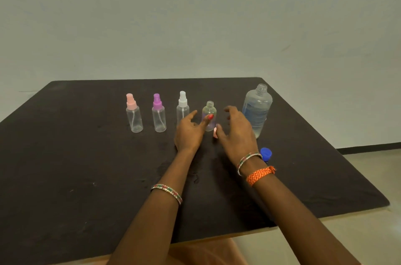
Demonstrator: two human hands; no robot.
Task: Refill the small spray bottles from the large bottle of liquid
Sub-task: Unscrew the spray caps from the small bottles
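— Spray bottles: position at inspection?

— Four stood upright in a row on the dark table (65, 167): pink-capped bottle (133, 114), purple-capped bottle (158, 114), white-capped bottle (182, 105), then an uncapped bottle (209, 115). The large bottle (257, 109) stood open at the row's right end, part-filled, its blue cap (266, 153) lying nearer the person.

— Hands?

— Left hand (189, 132) was released, fingers loosely spread, thumb tip at the uncapped bottle; contact could not be confirmed. Right hand (236, 132) was relaxed, grasping nothing, between the uncapped and large bottles. A small pink piece (215, 132) showed by its thumb.
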